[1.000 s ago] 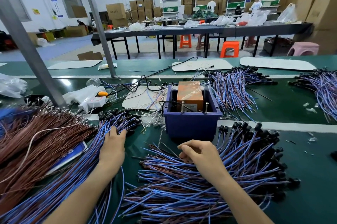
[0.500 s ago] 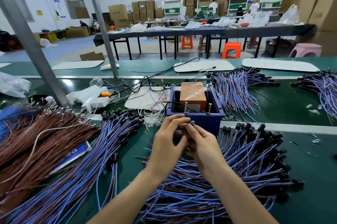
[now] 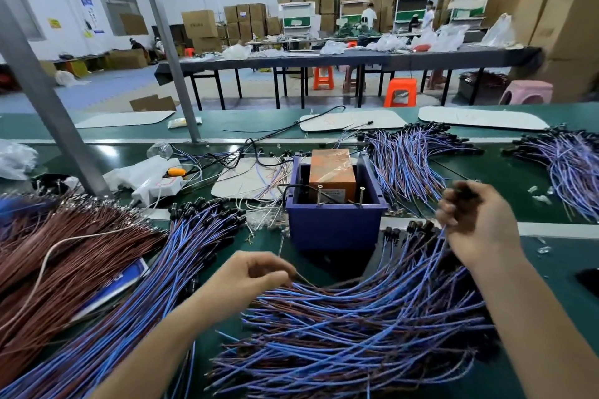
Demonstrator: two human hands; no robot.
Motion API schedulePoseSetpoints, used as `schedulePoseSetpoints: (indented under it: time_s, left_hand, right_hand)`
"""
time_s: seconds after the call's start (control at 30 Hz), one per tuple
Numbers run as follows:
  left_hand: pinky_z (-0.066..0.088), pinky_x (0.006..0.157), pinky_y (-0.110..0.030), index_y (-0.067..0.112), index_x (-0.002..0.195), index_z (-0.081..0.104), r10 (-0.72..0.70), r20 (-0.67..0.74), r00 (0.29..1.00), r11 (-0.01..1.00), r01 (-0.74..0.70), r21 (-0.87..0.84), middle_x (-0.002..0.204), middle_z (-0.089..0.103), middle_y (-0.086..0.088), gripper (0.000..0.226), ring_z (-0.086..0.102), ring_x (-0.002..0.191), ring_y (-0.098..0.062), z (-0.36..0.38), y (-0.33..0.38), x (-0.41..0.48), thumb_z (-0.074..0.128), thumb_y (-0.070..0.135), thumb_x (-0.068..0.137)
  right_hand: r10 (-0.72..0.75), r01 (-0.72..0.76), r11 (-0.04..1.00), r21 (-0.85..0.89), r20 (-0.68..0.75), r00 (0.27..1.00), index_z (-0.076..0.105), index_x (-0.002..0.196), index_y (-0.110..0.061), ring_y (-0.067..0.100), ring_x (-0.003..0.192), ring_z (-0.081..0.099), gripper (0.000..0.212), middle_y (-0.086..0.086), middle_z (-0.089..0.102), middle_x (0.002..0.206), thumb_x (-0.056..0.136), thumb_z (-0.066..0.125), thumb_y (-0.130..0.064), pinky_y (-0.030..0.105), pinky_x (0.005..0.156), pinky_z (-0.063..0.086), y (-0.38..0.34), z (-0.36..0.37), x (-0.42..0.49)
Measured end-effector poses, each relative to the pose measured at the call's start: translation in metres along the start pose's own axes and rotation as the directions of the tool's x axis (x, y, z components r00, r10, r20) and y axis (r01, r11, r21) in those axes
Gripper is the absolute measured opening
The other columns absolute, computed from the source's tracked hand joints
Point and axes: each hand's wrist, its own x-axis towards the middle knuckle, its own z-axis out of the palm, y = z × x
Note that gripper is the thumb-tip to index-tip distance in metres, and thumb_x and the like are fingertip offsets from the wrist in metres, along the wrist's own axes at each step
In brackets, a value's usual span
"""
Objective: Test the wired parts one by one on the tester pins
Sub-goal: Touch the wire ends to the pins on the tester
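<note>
The tester is a blue box [image 3: 334, 230] holding an orange block [image 3: 330, 171], with two upright metal pins [image 3: 340, 196] at its front rim. My right hand [image 3: 479, 223] is raised to the right of the box and grips the black head of one wired part [image 3: 402, 265]. Its blue wire curves down and left to my left hand [image 3: 252, 275], which pinches the wire's free end in front of the box. Neither end touches the pins. Under both hands lies a big heap of blue wired parts [image 3: 356, 327].
Another fan of blue wired parts [image 3: 168, 272] and a heap of brown wires [image 3: 64, 252] lie to the left. More blue bundles [image 3: 405, 161] lie behind the box and at the far right [image 3: 570, 165]. A white power strip [image 3: 158, 187] sits by a slanted metal post [image 3: 48, 113].
My hands were together just in front of the tester. They have drawn apart: the right went up and right with the black head, the left down and left with the wire end.
</note>
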Motion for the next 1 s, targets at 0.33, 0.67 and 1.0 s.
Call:
schedulePoseSetpoints:
  time_s: [0.33, 0.67, 1.0]
  left_hand:
    - [0.056, 0.077, -0.023, 0.009, 0.120, 0.062, 0.072, 0.390, 0.918, 0.850, 0.148, -0.506, 0.105, 0.068, -0.004, 0.032, 0.066, 0.087, -0.012, 0.105, 0.079, 0.001, 0.045, 0.027, 0.100]
    - [0.046, 0.042, -0.012, -0.001, 0.097, 0.065, -0.294, -0.194, 0.936, 0.097, -0.173, -0.980, 0.073, 0.070, -0.008, 0.024, 0.055, 0.046, -0.004, 0.059, 0.080, 0.044, 0.048, 0.016, 0.094]
    - [0.034, 0.039, -0.014, 0.025, 0.079, 0.071, 0.073, -0.153, 0.986, 0.927, -0.124, -0.353, 0.057, 0.063, 0.005, 0.031, 0.045, 0.041, -0.003, 0.078, 0.052, 0.059, 0.047, 0.022, 0.099]
  right_hand:
    - [-0.030, 0.025, 0.937, 0.349, 0.008, 1.000, 0.033, 0.051, -0.018, 0.011, 0.038, 0.018, 0.054, -0.005, 0.022, 0.043, 0.099, 0.031, -0.043, 0.020, 0.041, 0.014, 0.015, 0.057, -0.031]
    - [-0.135, 0.229, 0.906, -0.356, 0.270, 0.953, 0.049, 0.064, -0.012, 0.011, 0.035, 0.019, 0.036, -0.005, 0.025, 0.042, 0.097, 0.036, -0.018, 0.017, 0.035, 0.017, -0.003, 0.024, -0.043]
    - [-0.077, 0.404, 0.509, -0.760, 0.427, 0.901, 0.073, 0.086, -0.023, -0.003, 0.060, 0.061, 0.010, -0.009, 0.071, 0.074, 0.089, 0.065, -0.019, 0.005, 0.055, 0.042, 0.039, 0.021, -0.040]
